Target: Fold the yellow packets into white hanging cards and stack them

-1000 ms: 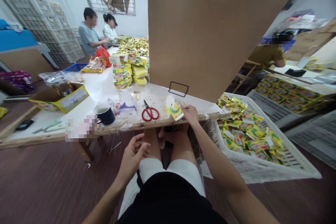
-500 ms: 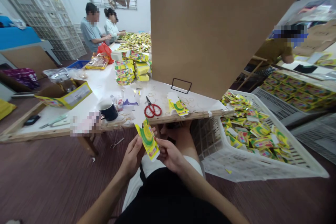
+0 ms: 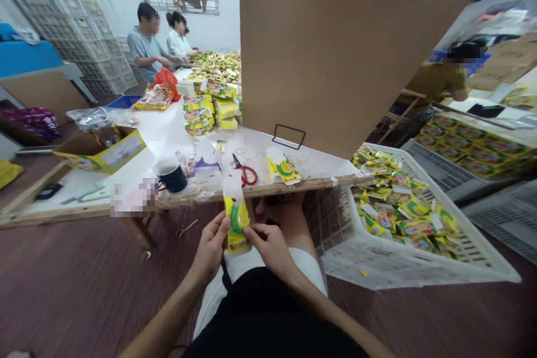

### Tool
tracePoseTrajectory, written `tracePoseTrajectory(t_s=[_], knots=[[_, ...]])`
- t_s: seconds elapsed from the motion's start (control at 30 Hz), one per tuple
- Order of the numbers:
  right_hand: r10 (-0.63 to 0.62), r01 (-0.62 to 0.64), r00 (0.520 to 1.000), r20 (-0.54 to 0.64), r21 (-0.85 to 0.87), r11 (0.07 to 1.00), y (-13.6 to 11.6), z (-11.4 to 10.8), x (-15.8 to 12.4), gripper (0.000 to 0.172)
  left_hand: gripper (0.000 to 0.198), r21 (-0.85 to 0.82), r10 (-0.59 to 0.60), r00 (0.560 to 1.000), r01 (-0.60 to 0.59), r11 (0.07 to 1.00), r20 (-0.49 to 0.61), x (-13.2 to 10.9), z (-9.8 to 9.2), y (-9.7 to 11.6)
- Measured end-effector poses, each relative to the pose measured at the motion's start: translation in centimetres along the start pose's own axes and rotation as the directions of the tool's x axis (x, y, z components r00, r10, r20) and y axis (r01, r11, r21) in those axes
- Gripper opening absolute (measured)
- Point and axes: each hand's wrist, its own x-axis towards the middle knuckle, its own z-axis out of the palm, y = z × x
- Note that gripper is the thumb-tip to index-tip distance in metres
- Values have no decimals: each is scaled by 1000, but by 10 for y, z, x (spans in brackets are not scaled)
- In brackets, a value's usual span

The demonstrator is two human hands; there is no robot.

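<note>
Above my lap, a small yellow and green printed carton (image 3: 237, 218) is held upright between both hands, with a long white flap standing up from its top. My left hand (image 3: 213, 243) pinches its left edge, and my right hand (image 3: 268, 243) grips its lower right side with thumb and fingers. Just beyond, on the table edge, lie red-handled scissors (image 3: 247, 173), partly covered by the white flap. Another yellow and green carton (image 3: 284, 168) rests flat on the table to their right.
A white plastic crate (image 3: 423, 268) full of yellow cartons stands at my right. A large cardboard sheet (image 3: 335, 56) rises from the table (image 3: 163, 134). Left of the scissors stands a dark mug (image 3: 173, 176). Stacked boxes (image 3: 199, 114) lie further back, near two people.
The carton has turned from a slant to nearly upright, its white flap now showing tall over the scissors. My right hand has shifted slightly across its front.
</note>
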Motion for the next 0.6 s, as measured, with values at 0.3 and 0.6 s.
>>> tracePoseTrajectory(t_s=[0.3,0.6], knots=[[-84,61,992,-96,-226,972,1,-3,-3,33,36,89,17,998,-11,996,-60,1,-1,-4],[-119,144,979,-163,148,978,-17,-10,0,29,54,295,73,994,-94,951,80,-10,11,3]])
